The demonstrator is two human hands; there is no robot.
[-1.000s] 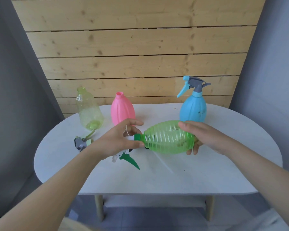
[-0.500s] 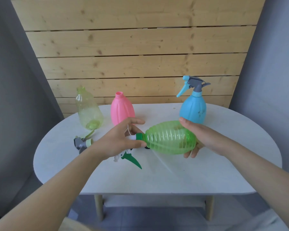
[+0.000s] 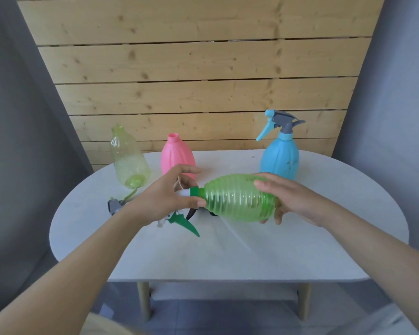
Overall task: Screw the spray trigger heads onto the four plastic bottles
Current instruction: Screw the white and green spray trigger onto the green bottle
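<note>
A ribbed green bottle [image 3: 237,200] lies sideways in the air over the table, its neck pointing left. My right hand [image 3: 288,197] grips its wide end. My left hand [image 3: 165,194] is closed around the green-and-white spray trigger head [image 3: 183,220] at the bottle's neck; the green collar [image 3: 196,191] sits on the neck and the trigger lever points down. A blue bottle [image 3: 279,158] stands at the back right with its grey-blue trigger head [image 3: 278,122] on. A pink bottle [image 3: 177,155] and a clear yellow bottle [image 3: 128,160] stand open-necked at the back left.
A loose grey trigger head [image 3: 115,205] with a yellow-green tube lies on the white oval table [image 3: 228,252] in front of the yellow bottle, partly hidden by my left wrist. A dark part [image 3: 190,212] shows under the green bottle's neck. Wooden planks back the table.
The green bottle has shifted slightly right and up between my hands. My left fingers have turned a little on the trigger head's collar. The other bottles have not moved.
</note>
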